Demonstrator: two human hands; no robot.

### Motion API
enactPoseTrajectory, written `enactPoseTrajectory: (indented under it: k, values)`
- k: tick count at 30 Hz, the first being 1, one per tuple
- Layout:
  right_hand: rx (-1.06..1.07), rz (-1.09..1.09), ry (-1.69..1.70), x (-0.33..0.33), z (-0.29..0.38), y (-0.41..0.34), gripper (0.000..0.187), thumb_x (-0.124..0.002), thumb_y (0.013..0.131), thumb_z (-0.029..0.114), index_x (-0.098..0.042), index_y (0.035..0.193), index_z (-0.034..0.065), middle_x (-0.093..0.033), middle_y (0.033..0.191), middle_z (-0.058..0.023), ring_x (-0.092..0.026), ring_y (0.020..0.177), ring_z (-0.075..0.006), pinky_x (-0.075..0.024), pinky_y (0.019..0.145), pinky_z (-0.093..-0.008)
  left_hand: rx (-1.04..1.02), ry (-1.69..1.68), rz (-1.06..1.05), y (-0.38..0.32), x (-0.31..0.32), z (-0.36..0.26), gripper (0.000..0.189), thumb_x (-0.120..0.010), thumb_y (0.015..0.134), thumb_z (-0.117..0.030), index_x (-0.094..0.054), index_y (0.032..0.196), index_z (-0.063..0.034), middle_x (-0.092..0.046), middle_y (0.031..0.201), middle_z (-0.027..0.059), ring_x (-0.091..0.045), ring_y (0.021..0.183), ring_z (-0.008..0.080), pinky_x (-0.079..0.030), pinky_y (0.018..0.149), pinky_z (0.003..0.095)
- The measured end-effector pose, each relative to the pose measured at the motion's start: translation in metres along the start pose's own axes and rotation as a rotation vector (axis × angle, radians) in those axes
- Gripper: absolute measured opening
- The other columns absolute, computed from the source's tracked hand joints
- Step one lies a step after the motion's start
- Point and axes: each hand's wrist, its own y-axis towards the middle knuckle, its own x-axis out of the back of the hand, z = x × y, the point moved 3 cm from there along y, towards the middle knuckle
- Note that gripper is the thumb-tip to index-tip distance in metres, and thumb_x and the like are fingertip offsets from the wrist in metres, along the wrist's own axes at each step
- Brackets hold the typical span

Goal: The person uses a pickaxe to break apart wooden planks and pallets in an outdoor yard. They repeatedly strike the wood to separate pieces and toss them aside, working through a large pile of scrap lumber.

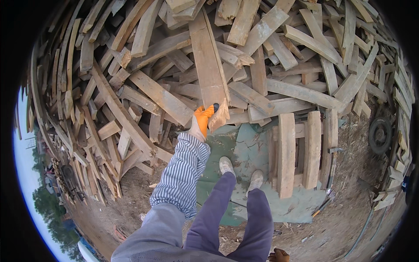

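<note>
My left hand (203, 120), in an orange glove with dark fingertips, grips the lower end of a wide wooden plank (209, 62). That end is broken to a jagged, splintered point beside my fingers. The plank slants down towards me from a high heap of loose timber (157, 91). Only a small part of my right hand (279, 254) shows at the bottom edge, low beside my right leg, in a dark and orange glove. Its fingers look curled, and whether it holds anything cannot be seen.
My shoes stand on a green sheet (226, 203). To the right is a low frame of short boards (286, 157), with a hammer (334, 150) against its side. Farther right are a wheel (380, 136) and a hose (360, 234) on the dirt ground (347, 183).
</note>
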Motion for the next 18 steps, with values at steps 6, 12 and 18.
enactPoseTrajectory:
  k: [6,12,18]
  values:
    - [0.020,0.025,0.144,-0.010,0.004,-0.011,0.046,-0.075,0.095,0.032,-0.068,0.122,-0.0034,-0.073,0.092,-0.0175,-0.070,0.070,-0.0242,-0.0557,0.056,-0.0353,0.089,-0.090,0.077,-0.013,-0.008,0.002,0.038,-0.072,0.099,-0.020,-0.063,0.129,0.0016,-0.074,0.114,0.0114,-0.074,0.094,0.0235,-0.061,0.081,0.0352]
    - [0.502,0.154,-0.714,0.000,-0.060,0.029,0.035,-0.073,0.091,0.032,-0.071,0.119,0.0108,-0.077,0.100,-0.0105,-0.071,0.079,-0.0270,-0.0565,0.063,-0.0401,0.020,-0.169,-0.028,-0.004,-0.063,0.071,0.046,-0.076,0.097,-0.020,-0.059,0.136,-0.0018,-0.071,0.117,0.0096,-0.071,0.099,0.0210,-0.058,0.084,0.0322]
    - [0.504,0.044,-0.601,-0.111,0.155,-0.037,0.035,-0.066,0.100,0.019,-0.070,0.123,-0.0063,-0.078,0.099,-0.0151,-0.073,0.088,-0.0205,-0.0558,0.076,-0.0330,0.239,0.027,-0.061,-0.180,-0.014,0.132,0.047,-0.084,0.091,-0.016,-0.062,0.130,-0.0018,-0.072,0.116,0.0079,-0.070,0.096,0.0167,-0.058,0.080,0.0308]
